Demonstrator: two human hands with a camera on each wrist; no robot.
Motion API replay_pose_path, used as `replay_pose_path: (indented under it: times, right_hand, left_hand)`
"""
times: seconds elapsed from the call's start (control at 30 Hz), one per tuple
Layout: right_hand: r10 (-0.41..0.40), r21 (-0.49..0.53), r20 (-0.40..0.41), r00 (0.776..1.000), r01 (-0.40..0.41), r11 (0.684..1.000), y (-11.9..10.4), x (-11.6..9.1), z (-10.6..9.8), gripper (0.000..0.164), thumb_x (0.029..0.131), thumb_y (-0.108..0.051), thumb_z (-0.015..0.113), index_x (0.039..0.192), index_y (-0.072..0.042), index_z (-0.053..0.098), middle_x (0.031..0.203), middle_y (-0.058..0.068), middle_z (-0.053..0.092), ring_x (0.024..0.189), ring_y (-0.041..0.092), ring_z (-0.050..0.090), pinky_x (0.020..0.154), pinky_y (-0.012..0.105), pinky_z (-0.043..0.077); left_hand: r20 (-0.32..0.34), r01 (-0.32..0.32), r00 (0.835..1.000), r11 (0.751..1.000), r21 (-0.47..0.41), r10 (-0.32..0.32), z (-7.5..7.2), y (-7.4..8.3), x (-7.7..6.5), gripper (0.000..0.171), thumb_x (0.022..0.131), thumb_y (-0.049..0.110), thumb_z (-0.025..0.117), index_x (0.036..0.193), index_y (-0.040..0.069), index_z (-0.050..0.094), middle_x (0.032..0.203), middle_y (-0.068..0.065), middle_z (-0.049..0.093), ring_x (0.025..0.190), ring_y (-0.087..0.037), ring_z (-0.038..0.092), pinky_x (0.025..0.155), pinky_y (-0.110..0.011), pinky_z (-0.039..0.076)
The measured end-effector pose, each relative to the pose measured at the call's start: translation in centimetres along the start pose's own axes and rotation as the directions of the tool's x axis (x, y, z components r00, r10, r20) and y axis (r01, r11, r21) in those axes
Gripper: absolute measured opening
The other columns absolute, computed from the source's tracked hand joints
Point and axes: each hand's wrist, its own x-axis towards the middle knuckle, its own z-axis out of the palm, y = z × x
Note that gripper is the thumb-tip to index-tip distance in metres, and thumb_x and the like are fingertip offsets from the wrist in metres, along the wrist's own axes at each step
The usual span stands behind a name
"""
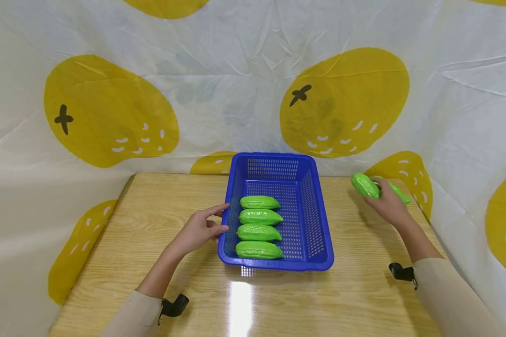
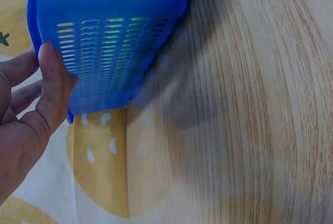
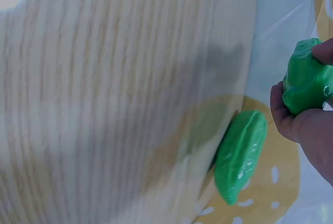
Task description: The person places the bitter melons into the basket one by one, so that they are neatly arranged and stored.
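A blue plastic basket (image 1: 318, 206) stands in the middle of the table, with several green bitter melons (image 1: 259, 216) lying in a column along its left side. My left hand (image 1: 202, 229) holds the basket's left rim; in the left wrist view its fingers (image 2: 52, 78) lie against the slotted outer wall. At the far right of the table, my right hand (image 1: 388, 201) grips a bitter melon (image 1: 365, 185) lifted above the surface. Another bitter melon (image 3: 240, 156) lies on the table near the back edge, partly hidden behind the right hand in the head view.
The wooden table (image 1: 164, 196) meets a white cloth (image 1: 236, 103) with large yellow fruit prints at the back and sides. A black wrist camera mount (image 1: 174, 305) sits on the left sleeve, and a second mount (image 1: 401, 272) on the right one.
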Motion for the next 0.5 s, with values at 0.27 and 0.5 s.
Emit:
replay_pose_path:
  times: [0.27, 0.5]
  right_hand:
    - [-0.036, 0.036, 0.026, 0.999, 0.036, 0.999, -2.4, 0.1, 0.1, 0.070, 0.103, -0.021, 0.060, 0.156, 0.009, 0.025, 0.144, 0.040, 0.041, 0.117, 0.050, 0.049, 0.086, 0.059, 0.048]
    - [-0.084, 0.032, 0.016, 0.996, 0.084, 0.996, -4.5, 0.1, 0.0, 0.070, 0.104, -0.021, 0.060, 0.158, 0.006, 0.025, 0.146, 0.037, 0.042, 0.118, 0.048, 0.050, 0.089, 0.060, 0.046]
  left_hand:
    - [0.003, 0.004, 1.000, 1.000, 0.000, -0.004, 0.0, 0.0, -0.1, 0.063, 0.097, 0.004, 0.070, 0.155, 0.007, 0.047, 0.135, -0.027, 0.055, 0.070, -0.019, 0.068, 0.072, -0.056, 0.062]
    - [0.006, -0.006, 1.000, 1.000, 0.004, 0.006, -0.1, 0.0, 0.0, 0.062, 0.098, 0.005, 0.070, 0.155, 0.007, 0.046, 0.135, -0.027, 0.054, 0.070, -0.019, 0.068, 0.070, -0.055, 0.063]
